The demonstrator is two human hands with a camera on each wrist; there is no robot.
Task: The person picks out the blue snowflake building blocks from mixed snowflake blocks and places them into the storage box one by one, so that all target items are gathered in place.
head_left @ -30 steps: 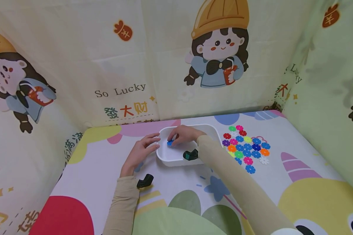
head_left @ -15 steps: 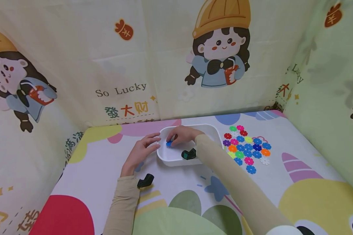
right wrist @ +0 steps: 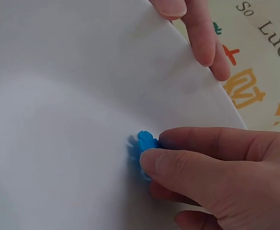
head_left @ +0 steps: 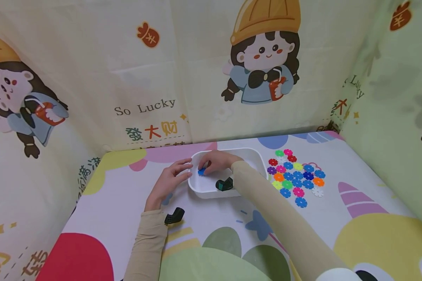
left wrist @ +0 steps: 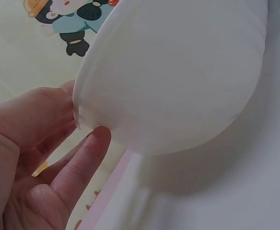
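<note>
A white plastic tray (head_left: 214, 192) stands near the back of the table. Inside its left part, my right hand (head_left: 218, 160) pinches a blue snowflake building disc (right wrist: 147, 141) between thumb and fingers. The disc is held edge-on, close to the tray's floor, and partly hidden by the fingertips; whether it is a single disc I cannot tell. My left hand (head_left: 167, 181) is at the tray's left end, fingers extended, with fingertips touching the rim. In the left wrist view, one fingertip (left wrist: 99, 136) rests against the outer wall under the rim.
Right of the tray lies a loose spread of snowflake discs (head_left: 297, 175) in blue, pink, orange, green, red, white and other colours. Black devices (head_left: 175, 216) sit at both wrists. The tablecloth is printed, and patterned curtains (head_left: 197, 78) rise behind and at both sides.
My right hand has shifted very slightly left inside the tray, still pinching the blue disc. My left hand keeps its place at the rim.
</note>
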